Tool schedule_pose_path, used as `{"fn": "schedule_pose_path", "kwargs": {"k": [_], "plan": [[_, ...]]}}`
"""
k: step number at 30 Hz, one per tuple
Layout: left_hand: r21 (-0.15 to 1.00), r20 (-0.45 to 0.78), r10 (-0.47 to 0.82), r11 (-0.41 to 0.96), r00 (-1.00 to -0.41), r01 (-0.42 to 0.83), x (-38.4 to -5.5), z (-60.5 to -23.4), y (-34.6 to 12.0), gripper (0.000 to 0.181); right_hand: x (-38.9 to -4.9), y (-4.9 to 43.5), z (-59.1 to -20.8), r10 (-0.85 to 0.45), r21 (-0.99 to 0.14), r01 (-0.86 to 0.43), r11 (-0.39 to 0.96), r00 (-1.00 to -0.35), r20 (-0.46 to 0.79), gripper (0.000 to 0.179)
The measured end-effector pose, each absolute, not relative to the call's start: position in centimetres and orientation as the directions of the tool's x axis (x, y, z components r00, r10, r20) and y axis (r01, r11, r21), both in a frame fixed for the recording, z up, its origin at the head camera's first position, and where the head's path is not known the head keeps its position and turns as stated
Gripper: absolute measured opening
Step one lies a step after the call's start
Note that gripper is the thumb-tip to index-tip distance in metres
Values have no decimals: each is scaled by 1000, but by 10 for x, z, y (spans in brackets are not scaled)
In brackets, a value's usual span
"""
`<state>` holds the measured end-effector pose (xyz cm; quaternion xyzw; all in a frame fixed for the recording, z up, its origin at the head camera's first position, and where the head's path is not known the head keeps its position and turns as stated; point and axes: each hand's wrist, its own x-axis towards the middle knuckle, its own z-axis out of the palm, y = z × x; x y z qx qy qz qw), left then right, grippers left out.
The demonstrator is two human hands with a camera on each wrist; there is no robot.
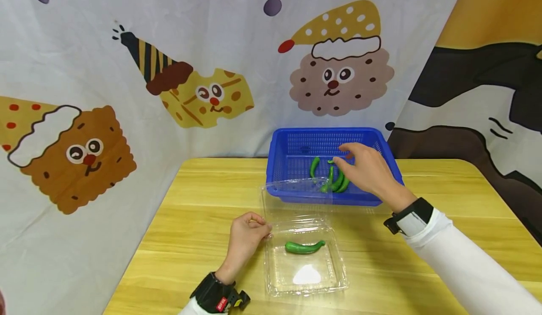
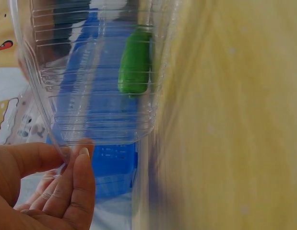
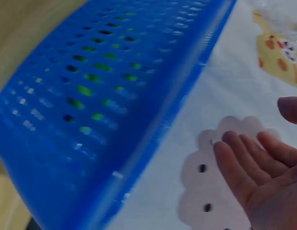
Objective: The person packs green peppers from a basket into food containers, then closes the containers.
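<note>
My left hand pinches the left rim of a clear plastic clamshell box between thumb and fingers, as the left wrist view also shows. One green pepper lies in the box's base, and its lid stands raised at the back, against the basket's front. Over a blue plastic basket hovers my right hand, thumb and fingers apart and nothing between them. Several green peppers lie in the basket below that hand. In the right wrist view the hand is above the basket's rim, its fingers loosely extended.
The wood-grain table carries the box in front and the basket behind it. A cloth backdrop printed with cartoon biscuits and cheese hangs right behind the table's far edge.
</note>
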<state>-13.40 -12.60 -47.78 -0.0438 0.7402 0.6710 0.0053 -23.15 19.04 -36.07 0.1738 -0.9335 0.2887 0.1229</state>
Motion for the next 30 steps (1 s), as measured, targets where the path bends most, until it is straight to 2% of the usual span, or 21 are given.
{"fn": "schedule_pose_path", "kwargs": {"k": [4,11,16,23,30], "plan": [[993,-71,-64,85,-995,-76,-133,-479,-126,15,-247,193,-374,-214,-530,-286,798,-957,193,48],[993,-65,-65,95,-996,-71,-134,-478,-126,16,-270,197,-397,-177,-523,-182,833,-982,61,52],[993,-63,-64,96,-996,-69,-134,-478,-127,16,-284,203,-411,-154,-506,-135,852,-988,5,31],[994,-62,-63,82,-996,-67,-135,-479,-128,15,-294,205,-422,-133,-485,-104,868,-991,-25,35],[995,-75,-59,63,-995,-79,-135,-480,-127,14,-296,205,-428,-85,-460,-26,888,-991,-108,21]]}}
